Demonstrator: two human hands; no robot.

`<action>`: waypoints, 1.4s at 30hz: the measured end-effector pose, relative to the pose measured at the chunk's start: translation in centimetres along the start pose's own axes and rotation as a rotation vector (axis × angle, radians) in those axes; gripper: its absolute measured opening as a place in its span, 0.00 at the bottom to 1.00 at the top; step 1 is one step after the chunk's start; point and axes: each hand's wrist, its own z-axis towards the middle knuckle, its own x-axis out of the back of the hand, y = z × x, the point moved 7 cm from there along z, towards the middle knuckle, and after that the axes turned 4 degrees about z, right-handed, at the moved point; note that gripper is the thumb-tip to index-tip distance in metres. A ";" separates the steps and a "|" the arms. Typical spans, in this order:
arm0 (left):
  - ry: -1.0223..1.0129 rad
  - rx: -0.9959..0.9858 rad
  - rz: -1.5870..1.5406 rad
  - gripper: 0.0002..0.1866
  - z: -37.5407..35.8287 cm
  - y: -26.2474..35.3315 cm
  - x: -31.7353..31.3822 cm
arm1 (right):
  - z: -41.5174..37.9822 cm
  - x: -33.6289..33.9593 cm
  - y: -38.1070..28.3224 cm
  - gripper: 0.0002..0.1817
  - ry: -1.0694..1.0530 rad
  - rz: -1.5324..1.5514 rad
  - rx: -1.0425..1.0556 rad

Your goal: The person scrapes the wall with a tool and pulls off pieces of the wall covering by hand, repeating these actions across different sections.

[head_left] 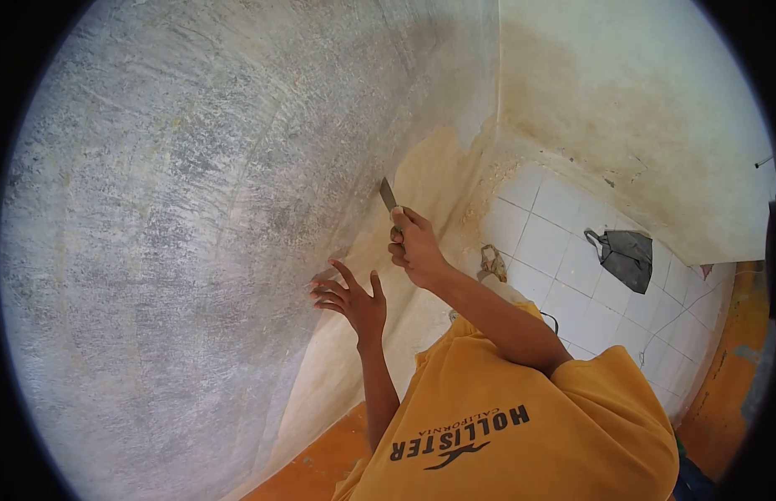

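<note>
My right hand is shut on a scraper, whose narrow metal blade points up and rests against the wall. The blade sits at the border between the bare grey surface and the remaining cream paint. My left hand is just below and to the left. Its fingers are spread and its fingertips touch the wall at the edge of the grey area. It holds nothing. My yellow printed shirt fills the lower right.
A second cream wall meets this one in a corner. Below lies a white tiled floor with a grey bag and a crumpled rag. The foot of the wall is orange.
</note>
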 end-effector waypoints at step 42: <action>-0.007 -0.004 0.116 0.51 0.1 -0.3 -1.5 | 0.2 0.1 0.0 0.08 -0.054 0.021 0.004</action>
